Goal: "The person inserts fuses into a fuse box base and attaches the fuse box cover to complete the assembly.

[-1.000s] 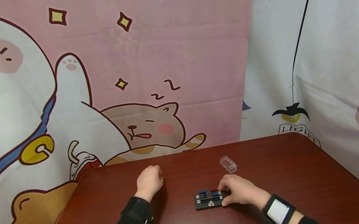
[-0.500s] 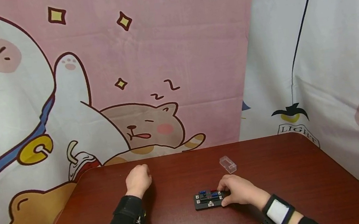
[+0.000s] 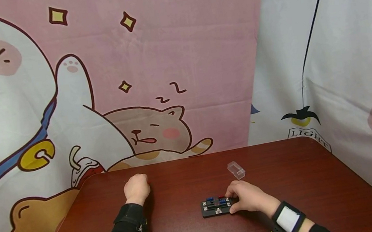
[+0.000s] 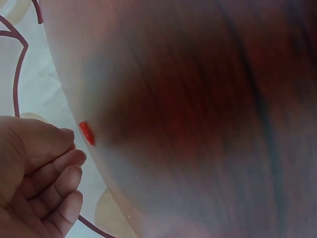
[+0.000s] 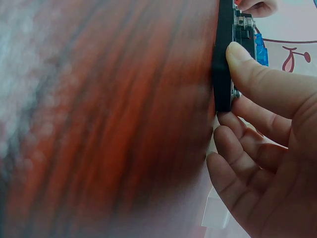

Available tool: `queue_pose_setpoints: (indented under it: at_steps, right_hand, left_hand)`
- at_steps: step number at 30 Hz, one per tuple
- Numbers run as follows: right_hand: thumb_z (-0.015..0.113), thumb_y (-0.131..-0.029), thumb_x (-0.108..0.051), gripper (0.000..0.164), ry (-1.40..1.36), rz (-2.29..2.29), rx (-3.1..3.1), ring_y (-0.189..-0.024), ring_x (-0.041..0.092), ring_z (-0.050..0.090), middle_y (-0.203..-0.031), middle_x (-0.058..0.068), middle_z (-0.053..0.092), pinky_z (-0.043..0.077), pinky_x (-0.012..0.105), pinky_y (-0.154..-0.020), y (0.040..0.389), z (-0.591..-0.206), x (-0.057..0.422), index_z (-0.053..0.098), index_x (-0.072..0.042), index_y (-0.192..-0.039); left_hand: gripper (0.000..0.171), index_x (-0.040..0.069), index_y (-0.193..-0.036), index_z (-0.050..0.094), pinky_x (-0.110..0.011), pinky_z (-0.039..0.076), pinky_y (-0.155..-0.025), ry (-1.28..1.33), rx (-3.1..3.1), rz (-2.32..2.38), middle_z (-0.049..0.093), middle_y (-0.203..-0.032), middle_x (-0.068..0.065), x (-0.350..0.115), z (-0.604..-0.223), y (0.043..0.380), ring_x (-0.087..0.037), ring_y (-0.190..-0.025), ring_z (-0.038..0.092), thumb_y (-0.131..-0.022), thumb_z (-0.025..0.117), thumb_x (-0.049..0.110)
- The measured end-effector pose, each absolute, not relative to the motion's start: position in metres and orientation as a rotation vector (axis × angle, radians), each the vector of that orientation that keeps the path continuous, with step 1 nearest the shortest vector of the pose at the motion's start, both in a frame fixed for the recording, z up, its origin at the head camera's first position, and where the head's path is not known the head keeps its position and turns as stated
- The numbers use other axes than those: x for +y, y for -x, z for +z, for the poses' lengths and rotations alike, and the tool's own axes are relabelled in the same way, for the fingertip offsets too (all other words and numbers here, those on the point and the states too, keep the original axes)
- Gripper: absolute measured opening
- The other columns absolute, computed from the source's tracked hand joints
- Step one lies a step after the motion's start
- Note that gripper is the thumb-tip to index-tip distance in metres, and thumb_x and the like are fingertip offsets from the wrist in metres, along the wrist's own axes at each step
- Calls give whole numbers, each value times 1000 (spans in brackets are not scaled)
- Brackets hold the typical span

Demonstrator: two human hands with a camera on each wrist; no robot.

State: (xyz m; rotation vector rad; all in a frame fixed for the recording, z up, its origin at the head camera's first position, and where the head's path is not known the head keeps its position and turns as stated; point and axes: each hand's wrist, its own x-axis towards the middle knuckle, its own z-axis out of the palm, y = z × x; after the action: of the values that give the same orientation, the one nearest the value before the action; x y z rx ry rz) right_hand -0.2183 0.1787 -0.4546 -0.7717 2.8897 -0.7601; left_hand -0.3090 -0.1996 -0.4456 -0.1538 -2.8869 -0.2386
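Note:
My right hand (image 3: pixel 247 196) grips the right end of a small black fuse block (image 3: pixel 213 207) lying on the table. Thumb and fingers pinch its end from front and back. Blue and red fuses stick up from the block; the blue ones (image 5: pixel 261 49) show in the right wrist view. Further left, my left hand (image 3: pixel 137 189) is over the far part of the table with its fingers loosely curled. In the left wrist view, a small red piece (image 4: pixel 86 134), probably a fuse, shows just beyond the thumb tip with a visible gap. The hand hides it in the head view.
A transparent plastic cover (image 3: pixel 236 170) lies on the brown table (image 3: pixel 188 186) beyond my right hand. Behind the table's far edge hangs a cloth (image 3: pixel 201 71) printed with cartoon animals.
My left hand has moved left across the table, away from the fuse block, slowing by now. My right hand, the fuse block and the transparent cover have stayed in place.

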Motion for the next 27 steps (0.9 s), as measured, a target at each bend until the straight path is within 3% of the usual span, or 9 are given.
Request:
queue_pose_setpoints:
  at_steps: [12, 27]
  right_hand:
    - [89, -72, -30, 33, 754, -771, 2877, -82, 12, 58, -92, -7, 59, 50, 35, -73, 219, -455, 180, 73, -15, -97]
    - [90, -71, -31, 35, 768, -760, 2879, -82, 11, 56, -92, -8, 59, 49, 34, -73, 222, -457, 180, 73, -16, -96]
  left_hand:
    - [13, 6, -75, 70, -49, 51, -60, 165, -2873, -165, 63, -74, -13, -198, -451, 317, -35, -68, 62, -83, 67, -3]
    - [10, 1, -85, 74, -51, 52, -67, 187, -2922, 14, 65, -80, -16, -188, -453, 323, -38, -79, 62, -86, 65, -3]
